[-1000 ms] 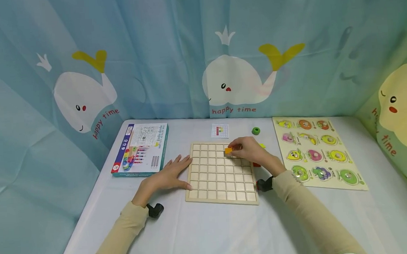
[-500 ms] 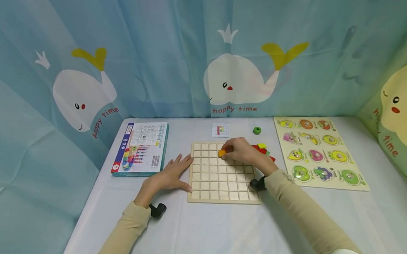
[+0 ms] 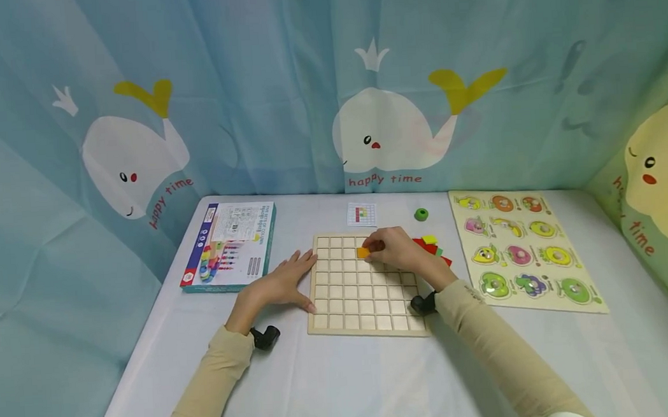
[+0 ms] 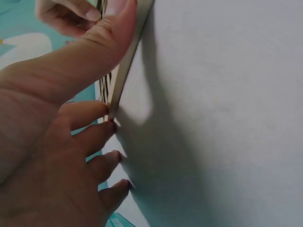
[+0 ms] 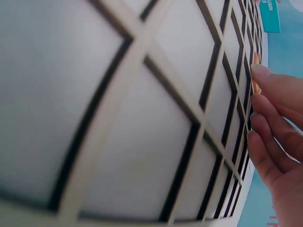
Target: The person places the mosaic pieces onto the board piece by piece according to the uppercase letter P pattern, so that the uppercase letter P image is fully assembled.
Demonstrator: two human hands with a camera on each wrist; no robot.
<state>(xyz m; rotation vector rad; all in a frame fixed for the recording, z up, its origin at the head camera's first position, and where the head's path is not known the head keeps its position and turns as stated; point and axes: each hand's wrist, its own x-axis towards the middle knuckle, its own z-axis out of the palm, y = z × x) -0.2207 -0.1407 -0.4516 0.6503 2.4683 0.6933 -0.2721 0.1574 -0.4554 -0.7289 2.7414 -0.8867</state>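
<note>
A pale wooden grid board (image 3: 370, 332) lies in front of the person in the head view. At its far side, the right hand (image 3: 396, 249) pinches an orange square tile (image 3: 362, 252) by its right edge, thumb and fingertips low over a cell. The right wrist view shows the thumb (image 5: 267, 78) against the orange tile (image 5: 256, 71), which sits nearly edge-on there. Along the board's left edge the left hand (image 3: 281, 285) rests with fingers spread, fingertips and thumb touching the rim. In the left wrist view its thumb (image 4: 102, 40) lies over the board's side.
Behind the board lies a small pattern card (image 3: 354, 215), with a green bead (image 3: 421, 214) to its right. Red tiles (image 3: 428, 247) and a yellow tile (image 3: 430, 239) lie beside the right forearm. A toy box (image 3: 227, 247) stands left; a fruit peg puzzle (image 3: 592, 306) lies right.
The right hand has moved left with the orange tile and lowered it to the board, where it now looks flat. The left hand stays at the board's left edge.
</note>
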